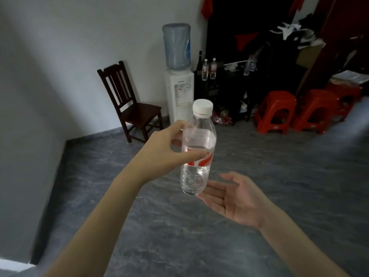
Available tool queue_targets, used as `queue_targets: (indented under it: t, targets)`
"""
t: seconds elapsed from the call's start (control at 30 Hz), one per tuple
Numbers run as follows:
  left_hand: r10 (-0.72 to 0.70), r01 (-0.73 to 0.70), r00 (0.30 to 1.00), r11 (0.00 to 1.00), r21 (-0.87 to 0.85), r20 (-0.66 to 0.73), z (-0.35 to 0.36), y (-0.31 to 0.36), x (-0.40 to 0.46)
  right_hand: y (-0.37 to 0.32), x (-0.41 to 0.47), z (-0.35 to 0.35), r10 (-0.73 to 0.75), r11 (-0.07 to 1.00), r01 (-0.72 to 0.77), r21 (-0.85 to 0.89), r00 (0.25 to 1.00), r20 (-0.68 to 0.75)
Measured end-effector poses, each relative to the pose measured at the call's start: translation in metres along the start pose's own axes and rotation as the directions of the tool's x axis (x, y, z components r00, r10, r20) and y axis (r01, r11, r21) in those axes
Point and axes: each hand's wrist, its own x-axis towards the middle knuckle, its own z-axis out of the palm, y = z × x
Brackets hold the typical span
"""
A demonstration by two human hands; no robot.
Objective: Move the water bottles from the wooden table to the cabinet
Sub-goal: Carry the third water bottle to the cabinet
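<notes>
A clear water bottle (197, 148) with a white cap and a red-and-white label is held upright in mid-air at the centre of the view. My left hand (167, 150) grips its middle, fingers and thumb curled round it. My right hand (233, 196) lies palm up with straight fingers, its fingertips touching the bottle's base. Far ahead, a dark cabinet (225, 84) carries two similar bottles (208, 68) on its left end and a third bottle (247, 65) further right. The wooden table is out of view.
A water dispenser (179, 84) with a big blue jug stands left of the cabinet. A dark wooden chair (129, 102) stands by the wall. Three red plastic stools (275, 112) stand at the right. Grey floor (199, 236) stretches between me and them.
</notes>
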Motion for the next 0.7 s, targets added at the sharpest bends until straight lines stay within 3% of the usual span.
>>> queue_targets:
  t: [0.37, 0.7]
  targets:
    - [-0.018, 0.017, 0.998, 0.999, 0.027, 0.054, 0.032, -0.003, 0.093, -0.075, 0.014, -0.048, -0.017, 0.998, 0.018, 0.054, 1.0, -0.02]
    - [0.001, 0.0, 0.992, 1.0, -0.008, 0.129, 0.02, -0.044, 0.2, -0.154, 0.089, -0.058, -0.021, 0.999, 0.025, 0.045, 0.997, -0.079]
